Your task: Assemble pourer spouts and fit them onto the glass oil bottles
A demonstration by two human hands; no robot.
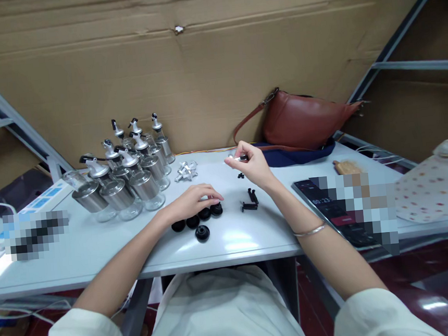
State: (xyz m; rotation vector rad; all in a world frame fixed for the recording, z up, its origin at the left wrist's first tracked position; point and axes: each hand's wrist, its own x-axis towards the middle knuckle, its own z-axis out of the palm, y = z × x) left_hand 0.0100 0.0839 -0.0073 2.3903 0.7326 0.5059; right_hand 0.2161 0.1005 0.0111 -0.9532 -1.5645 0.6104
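My left hand (196, 199) reaches over a group of round black caps (193, 221), its fingers slightly curved and apart. Its fingertips are at the rightmost cap (216, 209); whether they touch it I cannot tell. One more black cap (202, 233) lies closer to the table's front edge. My right hand (252, 165) is raised, thumb and fingers pinching a small silver-and-black piece (242, 158), mostly hidden by the fingers. Below it lie tiny black bits (241, 176) and several black lever-like parts (250, 206). A pile of silver spout pieces (186, 171) sits between the hands, farther back.
Several glass bottles with steel sleeves and pourer tops (118, 194) crowd the left. A phone (329, 206) running a timer lies at the right, near a polka-dot cloth (438, 191). A brown handbag (302, 119) rests at the back, against a cardboard wall (209, 85).
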